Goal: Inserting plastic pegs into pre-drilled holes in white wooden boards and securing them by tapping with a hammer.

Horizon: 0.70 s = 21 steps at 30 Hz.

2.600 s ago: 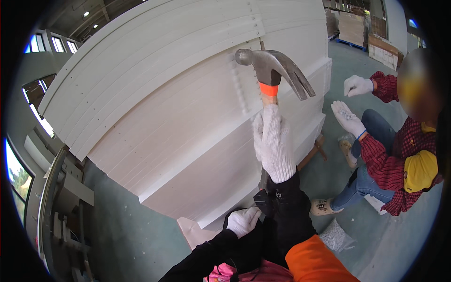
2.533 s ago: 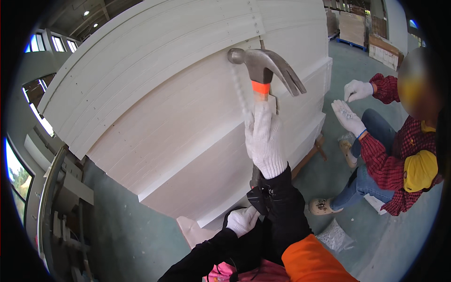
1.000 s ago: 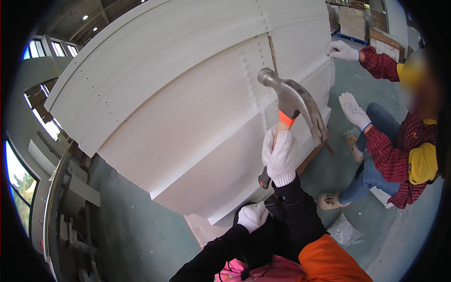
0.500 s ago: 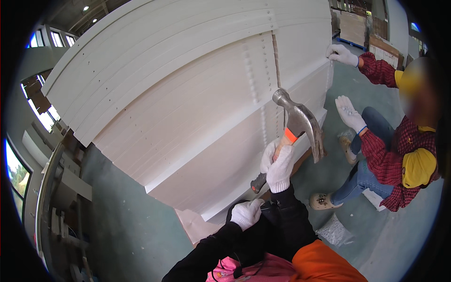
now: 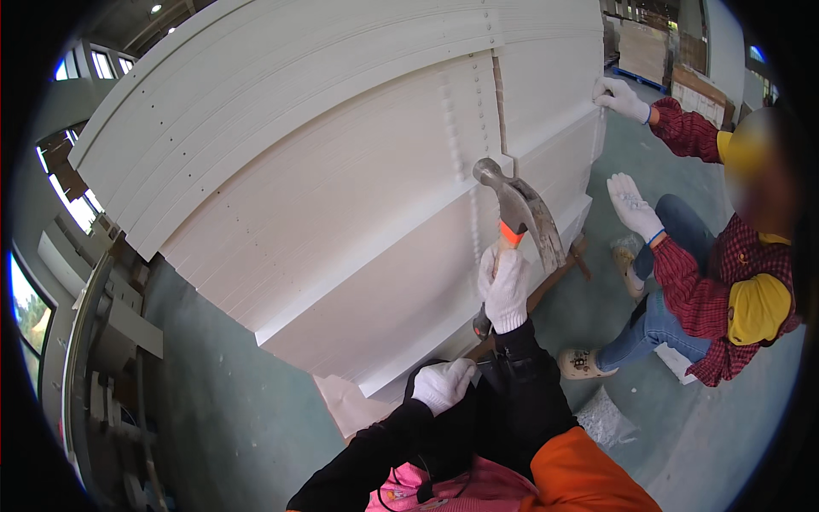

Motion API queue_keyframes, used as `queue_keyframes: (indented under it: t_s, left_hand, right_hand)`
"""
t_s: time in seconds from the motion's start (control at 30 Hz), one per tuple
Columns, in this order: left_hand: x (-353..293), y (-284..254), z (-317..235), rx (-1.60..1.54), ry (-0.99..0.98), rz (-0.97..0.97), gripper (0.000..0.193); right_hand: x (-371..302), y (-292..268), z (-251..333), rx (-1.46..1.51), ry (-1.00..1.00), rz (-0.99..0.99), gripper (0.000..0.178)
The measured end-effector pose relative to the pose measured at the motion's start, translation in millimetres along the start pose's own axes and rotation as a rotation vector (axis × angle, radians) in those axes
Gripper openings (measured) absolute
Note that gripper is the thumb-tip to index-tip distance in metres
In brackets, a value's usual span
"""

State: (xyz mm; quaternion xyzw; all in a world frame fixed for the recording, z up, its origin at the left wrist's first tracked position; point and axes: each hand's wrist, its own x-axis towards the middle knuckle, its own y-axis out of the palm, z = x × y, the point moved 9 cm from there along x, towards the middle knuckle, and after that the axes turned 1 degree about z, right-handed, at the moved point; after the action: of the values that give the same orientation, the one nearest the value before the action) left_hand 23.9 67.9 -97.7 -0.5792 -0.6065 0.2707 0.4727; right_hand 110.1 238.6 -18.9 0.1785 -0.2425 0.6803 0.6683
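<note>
Gripping a steel claw hammer with an orange band and a dark handle end, the person's white-gloved right hand wraps its fingers tightly around the shaft, head uppermost, the round striking face turned toward the upper left. This tool stands before a tall stack of long white panels, near a line of small round metal studs; whether steel touches panel cannot be told. The white-gloved left hand sits low by the black clothing, fingers curled in, and whether it pinches anything small is not clear. At the right, a co-worker in a dark red checked shirt has one white-gloved hand at the panels' edge and the other white-gloved palm spread upward, bearing small pale pieces. A clear plastic bag lies on the grey-green floor. The step in hand looks like hammer work at the panels; a stroke from here would probably call for a firm grip, a squared face and all other fingers well away.
</note>
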Motion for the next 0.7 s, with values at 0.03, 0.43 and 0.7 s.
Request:
queue_keyframes:
  t_s: [0.03, 0.43, 0.7]
  left_hand:
    - [-1, -1, 0, 0.006, -0.003, 0.002, 0.018]
    - [0, 12, 12, 0.040, -0.014, 0.022, 0.015]
    - [-3, 8, 6, -0.053, 0.045, -0.063, 0.015]
  right_hand:
    - [0, 0, 5, 0.004, -0.002, 0.006, 0.015]
    - [5, 2, 68, -0.260, -0.431, -0.188, 0.020]
    - [-36, -17, 28, 0.714, 0.125, -0.045, 0.045]
